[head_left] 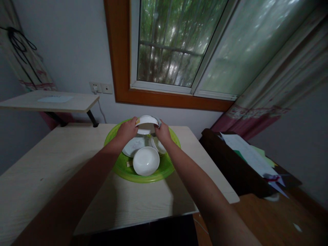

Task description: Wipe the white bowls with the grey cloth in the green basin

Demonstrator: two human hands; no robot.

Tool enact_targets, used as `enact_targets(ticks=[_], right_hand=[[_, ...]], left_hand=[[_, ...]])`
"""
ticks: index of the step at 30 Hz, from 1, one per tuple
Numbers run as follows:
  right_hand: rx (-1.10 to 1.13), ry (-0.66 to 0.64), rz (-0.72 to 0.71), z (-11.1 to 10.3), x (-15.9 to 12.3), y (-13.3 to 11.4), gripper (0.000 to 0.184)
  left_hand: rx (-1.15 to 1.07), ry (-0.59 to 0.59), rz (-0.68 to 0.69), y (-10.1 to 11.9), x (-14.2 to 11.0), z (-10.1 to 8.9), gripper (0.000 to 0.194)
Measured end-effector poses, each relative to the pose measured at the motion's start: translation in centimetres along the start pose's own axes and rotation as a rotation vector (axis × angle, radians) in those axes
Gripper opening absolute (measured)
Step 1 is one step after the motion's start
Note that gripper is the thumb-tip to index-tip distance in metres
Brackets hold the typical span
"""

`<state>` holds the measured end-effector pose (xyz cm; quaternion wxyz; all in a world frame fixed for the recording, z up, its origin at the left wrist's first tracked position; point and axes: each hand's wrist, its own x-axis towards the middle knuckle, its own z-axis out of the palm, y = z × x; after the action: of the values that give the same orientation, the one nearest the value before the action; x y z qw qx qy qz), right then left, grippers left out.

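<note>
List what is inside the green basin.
Inside the green basin lie a white bowl, a white plate and another white dish. The hands, left and right, hold a bowl above, hiding the basin's far side.

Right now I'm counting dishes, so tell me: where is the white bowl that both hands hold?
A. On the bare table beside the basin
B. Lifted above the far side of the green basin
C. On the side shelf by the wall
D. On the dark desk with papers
B: the left hand and right hand grip the white bowl by its rim over the far side of the green basin, clear of the other white dishes lying inside.
</note>
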<state>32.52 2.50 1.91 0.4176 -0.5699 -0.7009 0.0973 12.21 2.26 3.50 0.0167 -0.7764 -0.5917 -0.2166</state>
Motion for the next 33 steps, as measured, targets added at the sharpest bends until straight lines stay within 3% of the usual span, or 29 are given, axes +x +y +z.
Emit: enact_targets(ticks=[5,10,13,21,28,33], right_hand=[[-0.110,-0.059,-0.016,0.0,-0.1,-0.2,0.032],[-0.335,-0.150,-0.041,-0.2,-0.3,-0.8,0.048],[-0.337,-0.141,-0.042,-0.2,-0.4,-1.1,0.048],[-0.199,-0.041,0.054,0.2,0.2,0.1,0.028],[0.013,0.021,0.136,0.8,0.7,1.1,0.025],[0.083,-0.031,0.169,1.1,0.6,1.3,0.024]], left_hand=[[0.001,0.025,0.029,0.0,-0.1,0.1,0.033],[0.137,0.039,0.085,0.2,-0.6,0.0,0.035],[0.108,0.054,0.068,0.0,-0.5,0.2,0.035],[-0.388,0.207,0.086,-1.7,1.1,1.8,0.034],[-0.874,0.068,0.130,-2.6,1.4,2.6,0.051],[-0.910,0.066,0.090,-3.1,1.5,2.7,0.051]])
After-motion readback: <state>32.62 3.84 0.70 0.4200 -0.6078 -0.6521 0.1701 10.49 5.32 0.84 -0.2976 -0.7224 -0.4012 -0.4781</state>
